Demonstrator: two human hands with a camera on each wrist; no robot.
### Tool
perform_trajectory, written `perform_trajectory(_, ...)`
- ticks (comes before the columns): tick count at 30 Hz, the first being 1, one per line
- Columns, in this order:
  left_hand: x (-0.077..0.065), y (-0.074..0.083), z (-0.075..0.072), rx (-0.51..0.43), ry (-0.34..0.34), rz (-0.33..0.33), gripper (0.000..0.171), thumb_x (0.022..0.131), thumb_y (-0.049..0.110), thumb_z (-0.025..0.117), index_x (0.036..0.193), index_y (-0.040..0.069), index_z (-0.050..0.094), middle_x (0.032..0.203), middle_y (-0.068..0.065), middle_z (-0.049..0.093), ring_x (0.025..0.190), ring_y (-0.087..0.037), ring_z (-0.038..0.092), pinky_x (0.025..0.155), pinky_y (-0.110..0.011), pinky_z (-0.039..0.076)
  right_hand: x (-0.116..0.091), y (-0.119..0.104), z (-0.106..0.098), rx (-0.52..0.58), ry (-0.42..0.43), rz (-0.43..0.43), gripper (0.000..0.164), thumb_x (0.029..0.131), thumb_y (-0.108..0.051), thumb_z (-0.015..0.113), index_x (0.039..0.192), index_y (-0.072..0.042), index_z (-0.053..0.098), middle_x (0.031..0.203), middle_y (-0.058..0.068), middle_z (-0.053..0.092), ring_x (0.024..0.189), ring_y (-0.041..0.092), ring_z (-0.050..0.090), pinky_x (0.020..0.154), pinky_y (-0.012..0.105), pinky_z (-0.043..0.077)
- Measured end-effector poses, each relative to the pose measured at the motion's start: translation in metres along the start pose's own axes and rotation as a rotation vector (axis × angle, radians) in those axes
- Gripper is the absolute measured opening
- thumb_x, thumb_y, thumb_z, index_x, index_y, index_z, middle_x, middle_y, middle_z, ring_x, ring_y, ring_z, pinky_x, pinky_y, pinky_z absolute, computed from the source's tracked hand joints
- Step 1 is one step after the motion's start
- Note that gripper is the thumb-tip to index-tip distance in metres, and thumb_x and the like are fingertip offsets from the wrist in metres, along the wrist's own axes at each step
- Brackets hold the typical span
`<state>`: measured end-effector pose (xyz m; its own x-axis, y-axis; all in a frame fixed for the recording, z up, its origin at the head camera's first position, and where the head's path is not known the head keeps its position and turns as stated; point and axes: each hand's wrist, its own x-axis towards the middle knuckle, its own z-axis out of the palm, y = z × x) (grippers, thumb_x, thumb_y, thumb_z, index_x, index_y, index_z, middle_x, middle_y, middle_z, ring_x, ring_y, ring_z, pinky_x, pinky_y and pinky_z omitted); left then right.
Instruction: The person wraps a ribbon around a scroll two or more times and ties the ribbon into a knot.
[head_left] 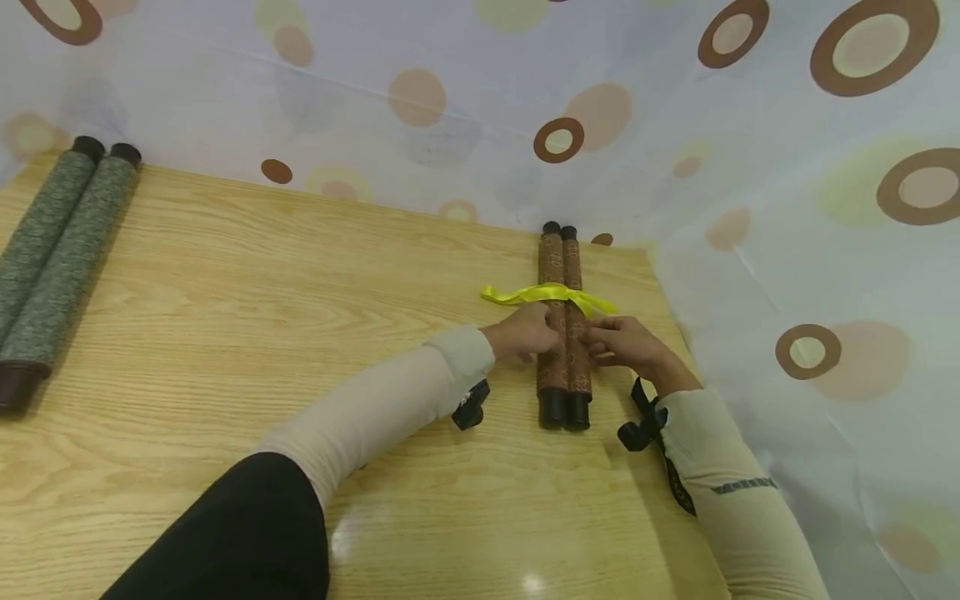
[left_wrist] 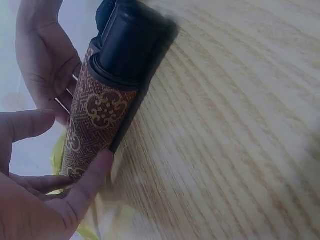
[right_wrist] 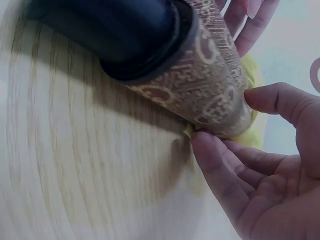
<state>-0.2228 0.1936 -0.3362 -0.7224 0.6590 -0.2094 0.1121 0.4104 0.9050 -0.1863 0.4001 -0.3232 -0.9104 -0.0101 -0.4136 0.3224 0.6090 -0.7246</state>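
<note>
Two brown scrolls (head_left: 551, 358) with gold patterning and black end knobs lie side by side on the wooden table. Around their far half runs a yellow ribbon (head_left: 551, 292), its loose ends spreading to both sides. My left hand (head_left: 527, 331) holds the left scroll just below the ribbon, fingers low along its side (left_wrist: 92, 120). From the other side my right hand (head_left: 630, 343) grips the right scroll. In the right wrist view, its thumb touches the patterned surface (right_wrist: 215, 95) while the fingertips reach the lower edge, near a bit of ribbon.
Two grey-green scrolls (head_left: 71, 250) with dark ends lie at the table's far left. A white curtain-like sheet (head_left: 337, 108) with brown and yellow circles borders the wooden table (head_left: 300, 267) at the back and right.
</note>
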Motion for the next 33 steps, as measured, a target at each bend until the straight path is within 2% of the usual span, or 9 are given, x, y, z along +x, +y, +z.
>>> perform_trajectory(3, -0.005, 0.005, 0.002, 0.069, 0.027, 0.093, 0.022, 0.088, 0.009, 0.054, 0.106, -0.003, 0.056, 0.083, -0.007, 0.050, 0.064, -0.016, 0.042, 0.054, -0.026, 0.038, -0.012, 0.000, -0.006, -0.009, 0.022, 0.004, 0.049, 0.101, -0.024, 0.044, 0.139, 0.006, 0.037, 0.123, 0.023, 0.053, 0.101, 0.028, 0.061, 0.089, 0.044, 0.052)
perform_trajectory(4, -0.009, 0.004, -0.001, 0.090, 0.046, 0.120, 0.019, 0.087, 0.008, 0.055, 0.103, -0.002, 0.057, 0.083, -0.006, 0.050, 0.063, -0.016, 0.041, 0.054, -0.027, 0.035, -0.015, -0.002, -0.006, -0.017, 0.026, -0.003, 0.048, 0.101, -0.024, 0.044, 0.139, 0.005, 0.038, 0.126, 0.025, 0.052, 0.103, 0.032, 0.060, 0.089, 0.044, 0.052)
perform_trajectory(7, -0.017, 0.005, -0.009, 0.130, 0.083, 0.177, 0.023, 0.087, 0.009, 0.057, 0.109, 0.001, 0.060, 0.093, -0.008, 0.060, 0.069, -0.017, 0.048, 0.059, -0.028, 0.041, -0.021, -0.007, -0.008, -0.058, 0.053, -0.003, 0.047, 0.100, -0.025, 0.046, 0.136, 0.004, 0.042, 0.128, 0.028, 0.052, 0.107, 0.039, 0.058, 0.086, 0.044, 0.053)
perform_trajectory(10, -0.022, 0.008, -0.013, 0.150, 0.080, 0.208, 0.037, 0.089, 0.012, 0.059, 0.124, 0.002, 0.055, 0.116, -0.011, 0.060, 0.088, -0.019, 0.055, 0.075, -0.033, 0.049, -0.030, -0.005, -0.012, -0.150, 0.089, 0.003, 0.045, 0.098, -0.025, 0.050, 0.133, 0.003, 0.047, 0.122, 0.026, 0.055, 0.100, 0.039, 0.058, 0.080, 0.040, 0.055)
perform_trajectory(14, -0.024, 0.012, -0.013, 0.178, 0.045, 0.253, 0.033, 0.088, 0.011, 0.060, 0.119, 0.002, 0.056, 0.117, -0.010, 0.060, 0.101, -0.020, 0.056, 0.087, -0.035, 0.048, -0.042, 0.005, -0.015, -0.336, 0.131, -0.013, 0.039, 0.094, -0.025, 0.056, 0.122, 0.002, 0.057, 0.106, 0.021, 0.060, 0.083, 0.033, 0.057, 0.069, 0.039, 0.052)
perform_trajectory(19, -0.026, 0.017, -0.001, 0.268, -0.035, 0.339, 0.026, 0.087, 0.008, 0.059, 0.112, 0.003, 0.059, 0.112, -0.011, 0.062, 0.099, -0.020, 0.057, 0.088, -0.033, 0.048, -0.059, 0.019, -0.009, -0.543, 0.164, -0.089, 0.030, 0.086, -0.030, 0.066, 0.098, -0.002, 0.068, 0.087, 0.015, 0.063, 0.072, 0.025, 0.058, 0.061, 0.040, 0.050)
perform_trajectory(23, -0.025, 0.023, 0.013, 0.382, -0.092, 0.385, 0.021, 0.087, 0.012, 0.060, 0.108, 0.007, 0.060, 0.109, -0.008, 0.062, 0.097, -0.019, 0.057, 0.085, -0.034, 0.048, -0.066, 0.029, -0.003, -0.588, 0.155, -0.100, 0.022, 0.085, -0.026, 0.067, 0.091, -0.005, 0.068, 0.084, 0.013, 0.065, 0.073, 0.026, 0.060, 0.065, 0.044, 0.052)
perform_trajectory(28, -0.026, 0.028, 0.023, 0.463, -0.153, 0.426, 0.020, 0.088, 0.011, 0.060, 0.108, 0.009, 0.060, 0.107, -0.005, 0.061, 0.093, -0.016, 0.056, 0.081, -0.032, 0.048, -0.065, 0.037, 0.004, -0.606, 0.166, -0.097, 0.012, 0.083, -0.013, 0.066, 0.092, -0.005, 0.067, 0.086, 0.013, 0.069, 0.078, 0.025, 0.063, 0.072, 0.046, 0.053)
perform_trajectory(33, -0.029, 0.032, 0.032, 0.598, -0.231, 0.452, 0.025, 0.088, 0.012, 0.059, 0.113, 0.010, 0.059, 0.110, -0.005, 0.061, 0.092, -0.015, 0.054, 0.081, -0.031, 0.048, -0.075, 0.036, 0.012, -0.639, 0.195, -0.085, 0.014, 0.083, -0.020, 0.068, 0.087, -0.006, 0.067, 0.082, 0.010, 0.069, 0.071, 0.021, 0.061, 0.069, 0.044, 0.052)
